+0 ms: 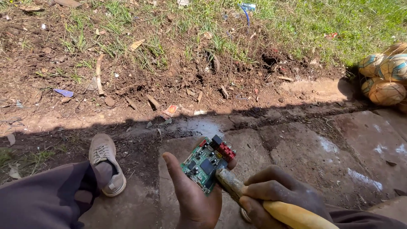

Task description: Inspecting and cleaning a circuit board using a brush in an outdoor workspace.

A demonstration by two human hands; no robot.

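Circuit board [206, 164] gripped in L hand [193, 193], R hand [271, 193] fingers clenched on yellow-handled tool [271, 203], shoe [106, 163] & balls [383, 72] nearby

Two bare hands, left hand [193, 197] and right hand [275, 197], no gloves or rings were seen, a dark purplish trouser leg [46, 197] covered the knee, a worn tan lace-up shoe [106, 163] with a pale dusty sole, a dark sleeve [364, 220] edge at the right wrist
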